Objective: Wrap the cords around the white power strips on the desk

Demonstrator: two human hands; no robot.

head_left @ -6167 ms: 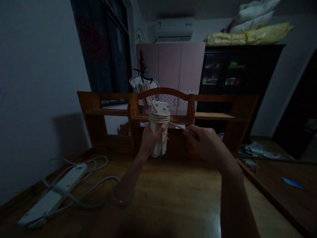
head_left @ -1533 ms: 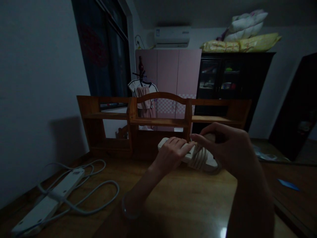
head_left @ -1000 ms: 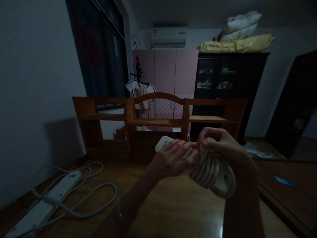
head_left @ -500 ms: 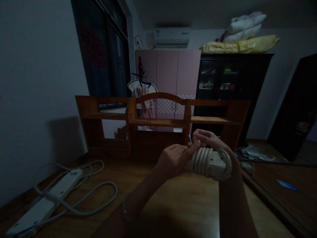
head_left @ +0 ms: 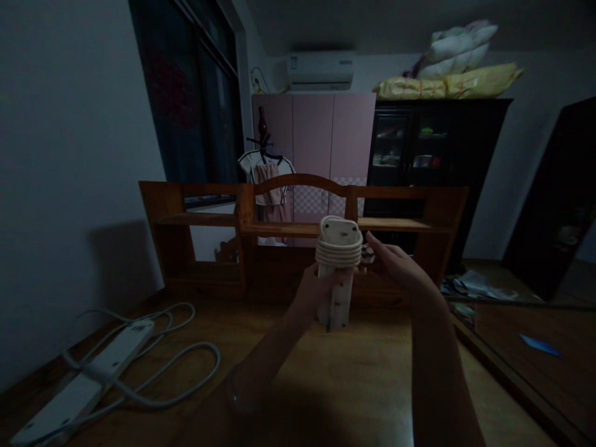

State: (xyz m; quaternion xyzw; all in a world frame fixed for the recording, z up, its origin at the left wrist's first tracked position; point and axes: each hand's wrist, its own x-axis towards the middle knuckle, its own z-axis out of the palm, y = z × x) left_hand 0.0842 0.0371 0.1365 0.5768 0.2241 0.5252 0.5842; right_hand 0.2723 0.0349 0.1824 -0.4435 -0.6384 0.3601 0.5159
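A white power strip [head_left: 336,298] stands nearly upright above the desk, its cord [head_left: 338,253] wound in several turns around the upper part. My left hand [head_left: 311,290] is closed around the strip just below the coils. At the right side of the coils is the cord's plug [head_left: 367,253], pinched by my right hand [head_left: 395,264], though its fingertips are partly hidden. A second white power strip [head_left: 125,338] lies on the left of the desk with its cord [head_left: 186,347] in loose loops over and beside it.
The wooden desktop [head_left: 354,379] spreads beneath my hands. A wooden shelf unit [head_left: 298,231] runs along its far side, and a wall [head_left: 69,186] borders the left. On the right are a raised edge [head_left: 503,379], a blue packet [head_left: 539,345] and some papers [head_left: 479,285].
The wound power strip has turned from lying sideways to nearly upright and shifted left. My left hand now grips its body, while my right hand has moved from behind it to the plug.
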